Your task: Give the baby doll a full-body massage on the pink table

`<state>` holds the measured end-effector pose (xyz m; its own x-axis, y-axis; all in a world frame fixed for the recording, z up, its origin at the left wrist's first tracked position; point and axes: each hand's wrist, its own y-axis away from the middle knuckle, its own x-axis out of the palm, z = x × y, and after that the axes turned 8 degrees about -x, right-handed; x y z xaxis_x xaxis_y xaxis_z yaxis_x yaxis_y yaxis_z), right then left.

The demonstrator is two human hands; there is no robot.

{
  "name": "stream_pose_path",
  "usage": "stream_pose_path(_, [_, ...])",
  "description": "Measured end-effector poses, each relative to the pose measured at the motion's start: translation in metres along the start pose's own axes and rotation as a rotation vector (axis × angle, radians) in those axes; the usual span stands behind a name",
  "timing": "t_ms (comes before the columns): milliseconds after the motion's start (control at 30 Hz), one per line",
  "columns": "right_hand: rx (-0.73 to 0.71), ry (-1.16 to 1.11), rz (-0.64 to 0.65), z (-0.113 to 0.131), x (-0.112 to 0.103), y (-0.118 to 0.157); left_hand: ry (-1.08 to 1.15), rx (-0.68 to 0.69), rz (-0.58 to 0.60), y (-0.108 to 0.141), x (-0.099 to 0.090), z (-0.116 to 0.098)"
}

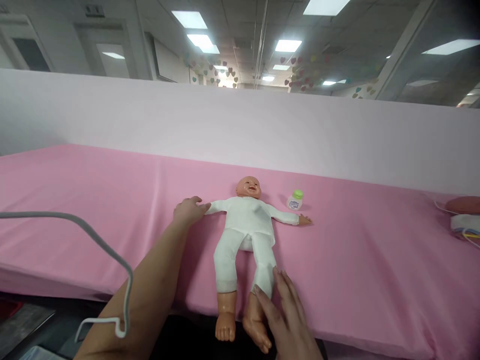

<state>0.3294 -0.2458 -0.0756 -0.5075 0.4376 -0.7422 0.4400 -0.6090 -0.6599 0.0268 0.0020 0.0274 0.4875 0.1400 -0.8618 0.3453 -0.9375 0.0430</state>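
Observation:
A baby doll (247, 220) with a white cloth body lies on its back on the pink cover, its head away from me and its feet over the front edge. My left hand (189, 210) is closed around the end of the doll's arm on the left side, and the doll's hand there is hidden. Beside the doll's leg on the right, my right hand (287, 315) has its fingers stretched out and apart. Its fingertips lie at the lower leg, just above the bare foot. A small bottle (295, 201) with a green cap stands near the doll's other arm.
The pink-covered table (375, 280) ends at a low white wall (225, 125). A grey cable or rod (93, 235) crosses in front of my left forearm. At the far right edge are a brown rounded object (463, 204) and a white bundle (465, 223) with strings.

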Motion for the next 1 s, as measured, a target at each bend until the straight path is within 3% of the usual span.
stream_pose_path(133, [0.009,0.062,-0.028,0.000,0.012,0.012,-0.042,-0.036,0.102,-0.011,-0.006,0.017])
stream_pose_path(300, [0.074,-0.003,-0.043,-0.011,0.005,0.016,-0.203,-0.122,0.068,-0.016,-0.008,0.022])
stream_pose_path(433, [0.184,0.021,-0.067,-0.013,0.003,0.020,-0.207,-0.135,0.021,-0.014,-0.007,0.019])
stream_pose_path(533, [0.165,0.009,-0.078,-0.014,0.003,0.023,-0.163,-0.137,0.012,-0.011,-0.010,0.016])
stream_pose_path(633, [0.144,-0.033,-0.096,-0.017,-0.001,0.026,-0.022,-0.119,0.055,-0.006,-0.015,0.016])
stream_pose_path(767, [0.290,-0.201,-0.137,-0.018,-0.013,0.028,0.258,-0.030,0.060,-0.002,-0.014,0.019])
stream_pose_path(867, [0.397,-0.413,-0.201,-0.011,-0.019,0.024,0.480,0.022,0.019,-0.002,-0.007,0.020])
stream_pose_path(1000, [0.568,-0.828,-0.330,0.004,-0.023,0.009,0.920,0.030,0.049,-0.006,0.008,0.015])
